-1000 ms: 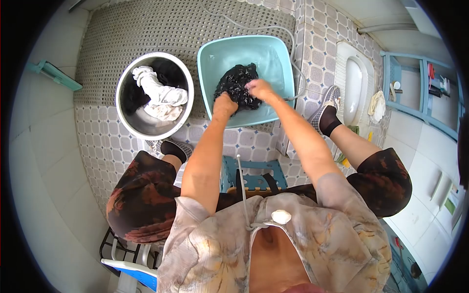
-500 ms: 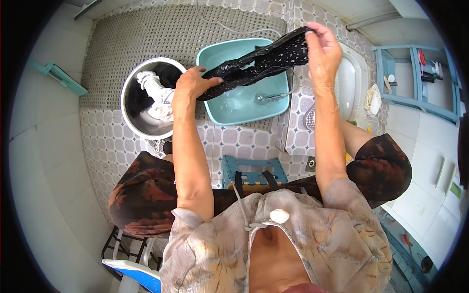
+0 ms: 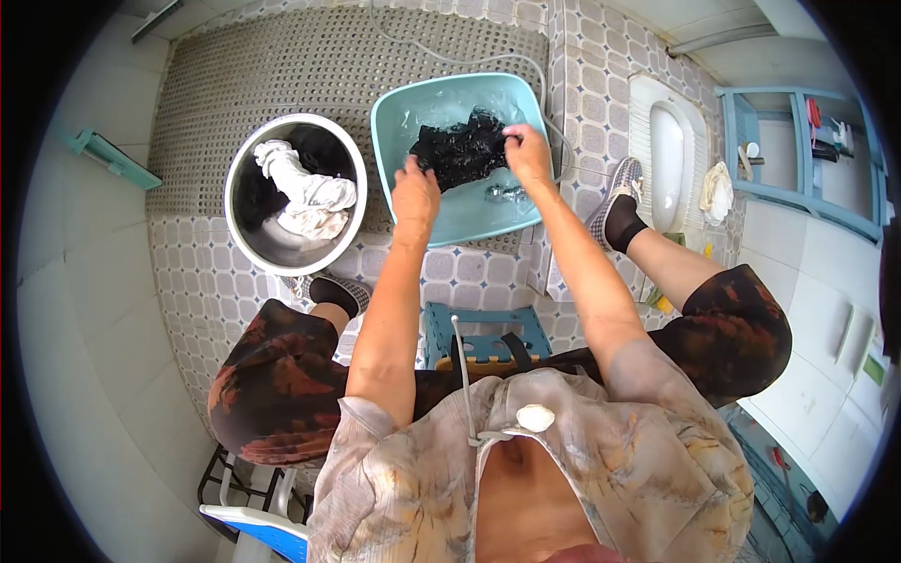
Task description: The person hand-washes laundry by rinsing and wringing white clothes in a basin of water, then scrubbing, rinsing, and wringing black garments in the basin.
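Observation:
In the light blue basin (image 3: 511, 223), a wet black cloth with small white specks (image 3: 462, 152) lies bunched in the water. My right hand (image 3: 528, 156) pinches its right end with bent fingers. At the cloth's lower left edge, my left hand (image 3: 415, 199) has its fingers closed on the fabric. A shower head (image 3: 507, 193) rests under water below the cloth, close to my right hand. Its pale hose (image 3: 542, 89) runs out over the basin's right side.
Left of the basin stands a metal bowl (image 3: 235, 220) holding white cloth (image 3: 310, 188) and dark cloth. A perforated mat (image 3: 282, 70) covers the floor behind. To the right are a squat toilet (image 3: 668, 150) and a blue shelf (image 3: 798, 94). A teal stool (image 3: 483, 328) is beneath me.
Both hands have lowered the stretched black cloth into the basin and come closer together. The cloth is now bunched in the water, which ripples around it.

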Tool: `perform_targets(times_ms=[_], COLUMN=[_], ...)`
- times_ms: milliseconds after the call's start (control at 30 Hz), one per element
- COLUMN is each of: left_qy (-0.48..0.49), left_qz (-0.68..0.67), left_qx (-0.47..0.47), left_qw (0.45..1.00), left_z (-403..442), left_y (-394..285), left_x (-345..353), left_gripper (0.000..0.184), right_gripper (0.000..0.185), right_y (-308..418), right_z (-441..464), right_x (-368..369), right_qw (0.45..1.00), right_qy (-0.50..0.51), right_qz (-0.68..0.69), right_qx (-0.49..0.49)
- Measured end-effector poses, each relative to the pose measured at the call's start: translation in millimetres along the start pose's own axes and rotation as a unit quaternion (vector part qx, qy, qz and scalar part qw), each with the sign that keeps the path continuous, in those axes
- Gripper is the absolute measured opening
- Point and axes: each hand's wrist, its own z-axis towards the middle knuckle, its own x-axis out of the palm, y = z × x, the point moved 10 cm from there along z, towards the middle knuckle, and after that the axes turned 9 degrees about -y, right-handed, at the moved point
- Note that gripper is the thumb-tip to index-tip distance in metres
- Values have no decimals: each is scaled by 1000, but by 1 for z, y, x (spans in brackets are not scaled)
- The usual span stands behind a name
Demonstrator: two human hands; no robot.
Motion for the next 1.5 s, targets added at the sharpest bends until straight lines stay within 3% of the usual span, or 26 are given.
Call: perform_targets(times_ms=[167,300,333,367,433,500,567,633,700,767,833,900,967,1033,1100,1133,1233,1300,1333,1433,1500], left_qy=[165,250,278,305,206,107,-94,-176,-224,-246,-275,-344,-336,-300,-209,-180,-80,-89,-97,-178,-234], left_qz=[80,108,101,94,10,-58,-70,-143,-211,-285,-280,-257,-233,-221,-201,-199,-141,-190,-236,-372,-383], left_qx=[36,29,35,43,34,-24,-27,-63,-26,-7,29,82,120,165,143,122,80,32,2,-79,-99], left_qw=[982,962,954,947,978,992,993,972,951,926,919,899,905,913,946,956,984,977,967,908,888], left_z=[-31,-21,-13,-6,16,34,41,42,42,40,29,13,0,-17,-29,-34,-40,-37,-34,-18,-8], left_y=[25,41,44,46,41,30,13,7,-18,-37,-55,-76,-83,-97,-93,-89,-75,-60,-52,-27,-20], left_x=[83,106,113,119,89,39,-27,-68,-107,-131,-148,-159,-134,-111,-72,-58,-17,-13,-16,-37,-64], left_gripper=[53,51,50,50,41,43,46,43,39,38,30,23,20,21,28,28,29,31,31,28,28], right_gripper=[15,19,18,18,17,15,14,14,14,10,10,11,10,13,16,35,82,120,127,116,94], right_y=[-21,-22,-19,-31,-32,-31,-13,10,41,61,65,53,17,4,-18,-24,32,32,35,35,18], right_z=[-69,-85,-78,-64,-38,-2,25,39,35,25,13,10,5,-6,-30,-40,-31,-42,-48,-64,-62], right_x=[82,105,105,104,91,57,2,-42,-86,-115,-129,-114,-80,-34,18,26,32,67,75,88,92], right_qw=[989,953,954,959,956,980,994,977,952,930,936,949,984,990,934,871,936,921,914,890,904], right_qy=[125,271,264,272,288,182,28,-85,-143,-178,-209,-182,-102,111,321,403,265,328,327,317,277], right_qz=[-26,-112,-99,-69,-7,9,69,190,266,318,280,256,133,-37,-152,-277,-205,-172,-188,-273,-298], right_qx=[-80,-68,-102,-50,58,85,82,35,45,53,44,32,63,80,24,61,-112,-124,-149,-183,-133])
